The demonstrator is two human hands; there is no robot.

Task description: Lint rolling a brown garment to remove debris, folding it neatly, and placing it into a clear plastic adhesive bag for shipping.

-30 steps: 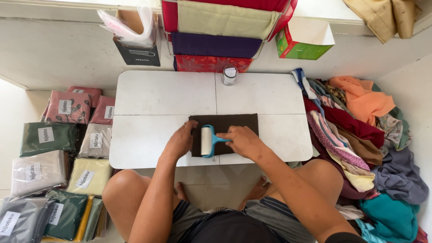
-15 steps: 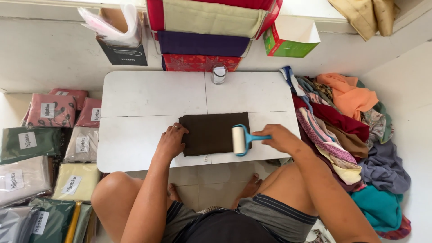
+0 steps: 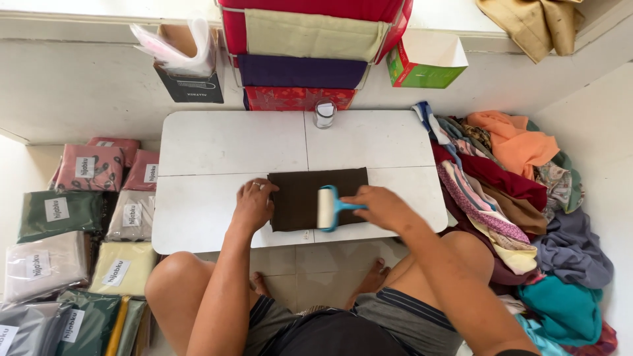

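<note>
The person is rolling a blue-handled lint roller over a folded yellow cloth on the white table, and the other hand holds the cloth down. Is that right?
Not quite: the folded cloth is dark brown, not yellow. The head view shows it. The rest holds: the right hand rolls the blue-handled lint roller over it on the white table, and the left hand presses the cloth's edge down.

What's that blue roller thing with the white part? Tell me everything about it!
The lint roller with a blue plastic handle and white drum lies on the dark brown folded cloth, its drum standing crosswise near the cloth's right part. A blue frame cups the drum and runs into a handle pointing right, gripped by the right hand. The left hand presses the cloth's left edge, not the roller.
</note>
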